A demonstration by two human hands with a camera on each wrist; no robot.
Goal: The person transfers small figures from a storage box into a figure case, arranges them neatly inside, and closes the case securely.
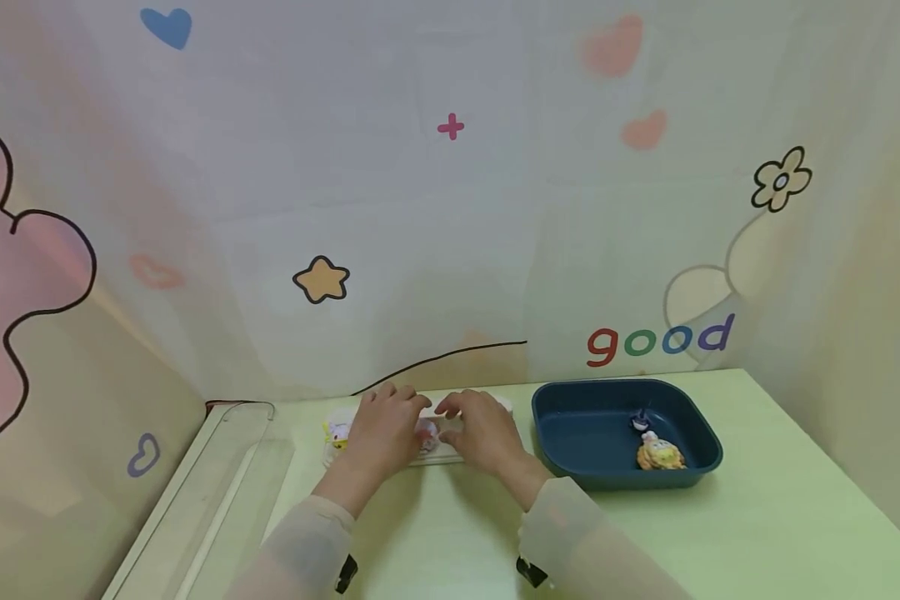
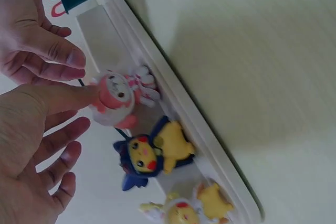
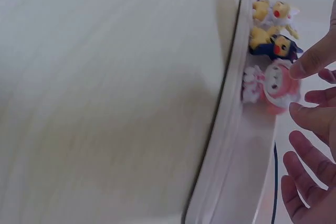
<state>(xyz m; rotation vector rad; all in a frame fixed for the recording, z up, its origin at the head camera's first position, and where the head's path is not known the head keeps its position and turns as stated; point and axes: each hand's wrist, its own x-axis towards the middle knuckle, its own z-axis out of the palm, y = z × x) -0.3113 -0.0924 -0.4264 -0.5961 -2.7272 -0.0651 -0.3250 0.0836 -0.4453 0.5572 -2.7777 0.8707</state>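
Observation:
My left hand touches the head of a pink-and-white figurine with its thumb; its other fingers stay apart from it. Close by on the right, my right hand has its fingers loosely bent, thumb near the pink head, with nothing held. The pink figurine is in a long, narrow white tray. Beside it in the tray are a yellow figurine in a dark blue hood and a yellow figurine in a white hood.
To the right, a dark blue bin contains an orange-yellow figurine and a small dark purple-and-white figurine. A long transparent panel or case lies along the table's left edge. A patterned cloth hangs behind the table.

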